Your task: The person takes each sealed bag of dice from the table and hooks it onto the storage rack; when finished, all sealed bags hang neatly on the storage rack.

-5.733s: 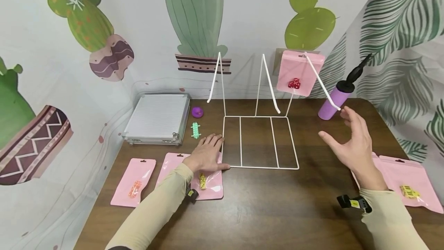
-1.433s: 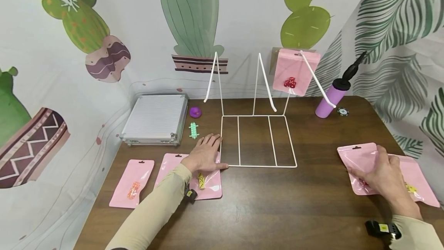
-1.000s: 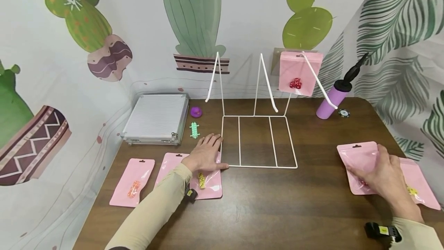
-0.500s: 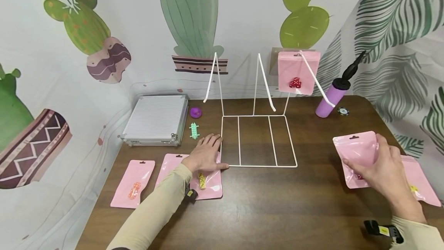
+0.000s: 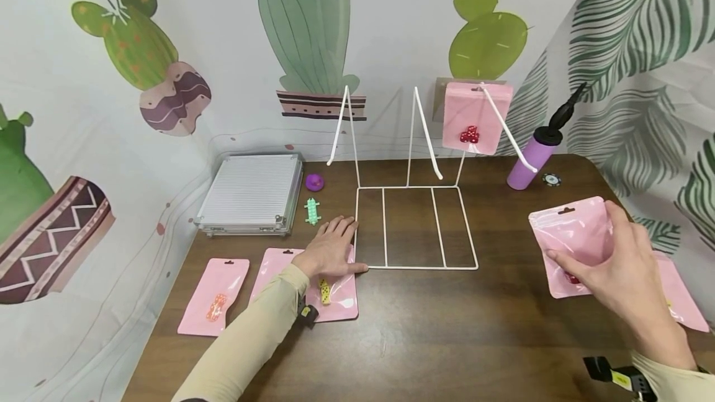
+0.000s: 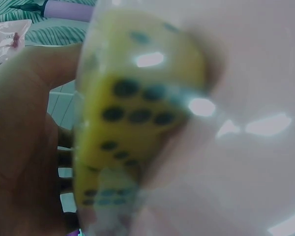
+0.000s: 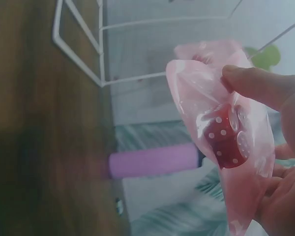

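Note:
My right hand grips a pink zip bag by its side edge, holding it up over the table's right side, thumb on its front. Red dice with white dots show through it in the right wrist view. My left hand lies with fingers spread at the near left corner of a white wire rack, over a pink bag of yellow dice. Those dice fill the left wrist view. Another pink bag with red dice hangs on the rack's right prong.
At left lie a pink bag with orange dice and a silver case. A purple toy and a green toy sit beside the case. Behind at right stand a purple hand pump and a poker chip. A pink bag lies far right.
My right hand came down onto the pink bag of red dice at right, took hold, and raised it off the table, slightly leftward. The left hand has stayed in place.

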